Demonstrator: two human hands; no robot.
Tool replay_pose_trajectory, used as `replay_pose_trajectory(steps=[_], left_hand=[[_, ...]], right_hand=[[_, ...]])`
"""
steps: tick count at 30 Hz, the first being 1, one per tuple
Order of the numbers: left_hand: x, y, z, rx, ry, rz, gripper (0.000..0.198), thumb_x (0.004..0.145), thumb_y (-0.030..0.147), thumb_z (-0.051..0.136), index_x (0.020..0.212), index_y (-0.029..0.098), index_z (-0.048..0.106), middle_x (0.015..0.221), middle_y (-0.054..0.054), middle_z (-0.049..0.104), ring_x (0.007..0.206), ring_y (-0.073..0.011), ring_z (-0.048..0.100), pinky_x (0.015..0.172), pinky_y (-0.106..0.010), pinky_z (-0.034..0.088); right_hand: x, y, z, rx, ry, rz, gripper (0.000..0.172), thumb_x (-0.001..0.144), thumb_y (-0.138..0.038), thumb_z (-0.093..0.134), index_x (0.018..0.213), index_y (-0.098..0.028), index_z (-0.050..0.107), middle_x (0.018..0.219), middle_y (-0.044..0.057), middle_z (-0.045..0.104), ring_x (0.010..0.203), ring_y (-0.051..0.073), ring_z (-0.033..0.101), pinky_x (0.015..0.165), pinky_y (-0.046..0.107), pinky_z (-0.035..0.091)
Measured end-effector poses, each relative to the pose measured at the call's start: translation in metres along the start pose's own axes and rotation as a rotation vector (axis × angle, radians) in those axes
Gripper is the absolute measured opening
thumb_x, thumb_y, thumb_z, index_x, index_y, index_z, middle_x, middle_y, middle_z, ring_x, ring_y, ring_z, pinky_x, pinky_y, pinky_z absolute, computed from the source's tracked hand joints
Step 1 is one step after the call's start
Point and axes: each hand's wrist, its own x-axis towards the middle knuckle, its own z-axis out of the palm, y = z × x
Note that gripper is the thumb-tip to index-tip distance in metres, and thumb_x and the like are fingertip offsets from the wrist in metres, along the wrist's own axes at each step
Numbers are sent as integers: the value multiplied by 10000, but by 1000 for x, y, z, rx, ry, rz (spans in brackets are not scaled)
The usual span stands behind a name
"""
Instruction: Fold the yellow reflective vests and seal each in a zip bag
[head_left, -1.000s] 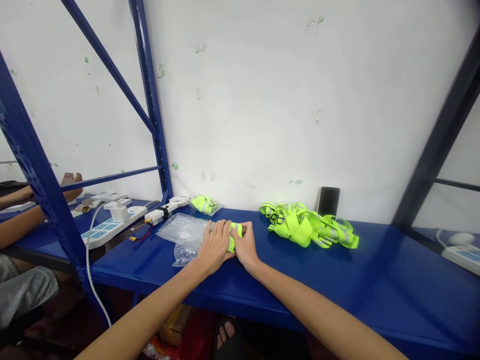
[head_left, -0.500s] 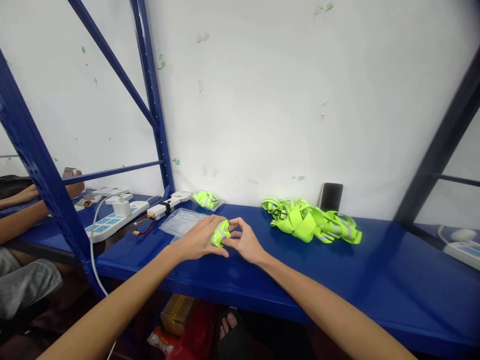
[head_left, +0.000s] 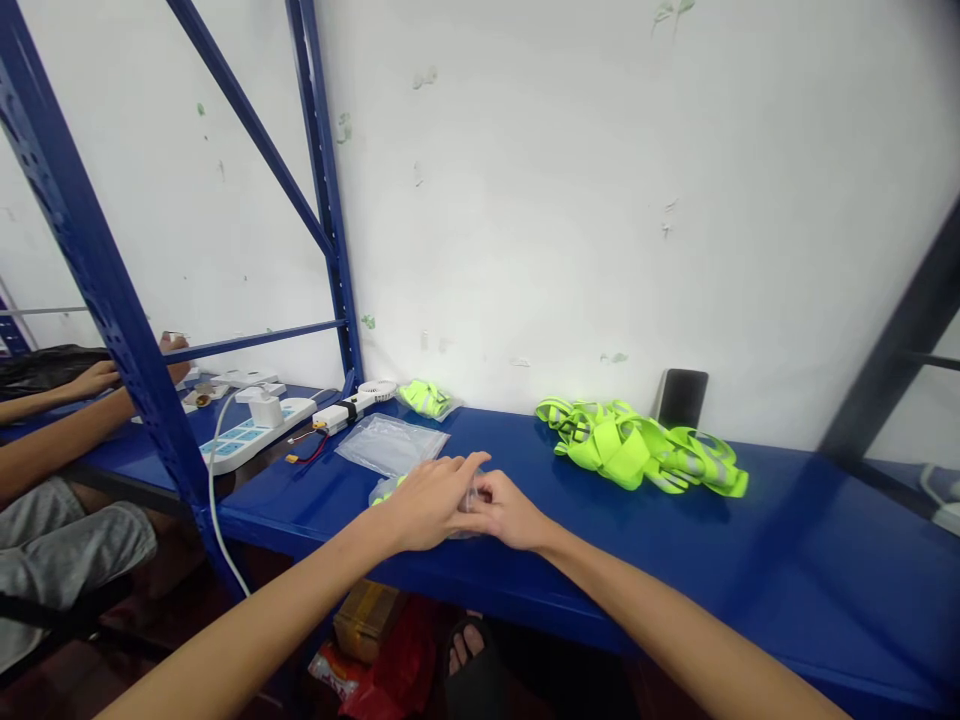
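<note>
My left hand and my right hand meet over the front part of the blue table. Both are closed on a clear plastic bag, which shows between the fingers. To the left of my left hand, some bright yellow-green reflective strap peeks out under clear plastic; my hand hides the rest. I cannot tell whether it is in the same bag. Flat clear bags lie just behind my left hand. Farther right is a loose heap of yellow-green reflective straps.
A bagged yellow-green strap lies by the wall, beside a white handheld fan. A power strip and a blue rack post stand left, near another person's arms. A phone leans on the wall.
The yellow-green strap bundle between my hands is now mostly hidden, with a bit showing left of my left hand. Clear plastic has come between my fingers. The view has shifted slightly left.
</note>
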Motion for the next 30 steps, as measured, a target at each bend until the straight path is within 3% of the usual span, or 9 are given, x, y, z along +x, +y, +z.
replay_pose_trajectory(steps=[5, 8, 12, 17, 21, 23, 26, 30], left_hand=[[10, 0, -5, -336, 53, -62, 594, 919, 601, 232, 1402, 272, 343, 1298, -95, 539, 1214, -260, 481, 992, -389, 365], [16, -17, -18, -582, 114, -178, 573, 943, 543, 132, 1364, 250, 385, 1252, -78, 577, 1197, -215, 500, 983, -344, 385], [17, -41, -20, -423, 84, -310, 486, 903, 501, 311, 1214, 202, 533, 1211, -98, 607, 1116, -265, 544, 930, -366, 398], [11, -53, 8, -136, -92, -364, 558, 895, 531, 245, 811, 157, 651, 879, -150, 691, 884, -305, 625, 754, -354, 417], [7, -49, 22, -14, -118, -250, 531, 913, 495, 218, 852, 194, 651, 867, -121, 685, 878, -287, 624, 712, -322, 396], [6, -47, 23, -7, -90, -222, 514, 923, 475, 212, 838, 199, 637, 834, -105, 675, 841, -268, 621, 687, -307, 381], [8, -46, 22, -87, -31, -243, 491, 931, 453, 221, 716, 189, 574, 704, -70, 628, 718, -229, 595, 619, -284, 348], [12, -48, 17, -169, 87, -294, 394, 916, 422, 303, 661, 191, 497, 651, -28, 572, 663, -192, 546, 578, -265, 308]], right_hand=[[10, 14, -2, 329, -119, 197, 619, 846, -634, 337, 806, -104, 653, 646, 105, 685, 542, 205, 634, 513, 290, 458], [14, 12, -4, 286, -52, 262, 612, 818, -644, 406, 866, -90, 662, 653, 98, 697, 512, 202, 637, 506, 290, 463], [10, 0, -3, 166, 0, 245, 480, 727, -565, 611, 835, -106, 704, 642, 51, 697, 589, 197, 648, 629, 319, 497], [6, -7, -9, -32, -117, 190, 334, 704, -449, 692, 781, -127, 737, 684, 16, 689, 676, 167, 617, 719, 288, 463], [6, 1, -22, 33, -160, 255, 330, 586, -332, 810, 832, -134, 718, 747, 9, 692, 699, 143, 616, 726, 266, 463], [6, 5, -26, 130, -142, 320, 330, 565, -329, 827, 784, -126, 686, 726, 17, 684, 668, 128, 621, 695, 255, 478], [7, 6, -26, 175, -61, 371, 348, 655, -441, 753, 722, -121, 634, 650, 25, 648, 551, 118, 610, 544, 226, 471], [11, 7, -21, 17, 109, 269, 374, 682, -489, 710, 721, -130, 612, 569, -21, 574, 376, 81, 503, 376, 197, 377]])
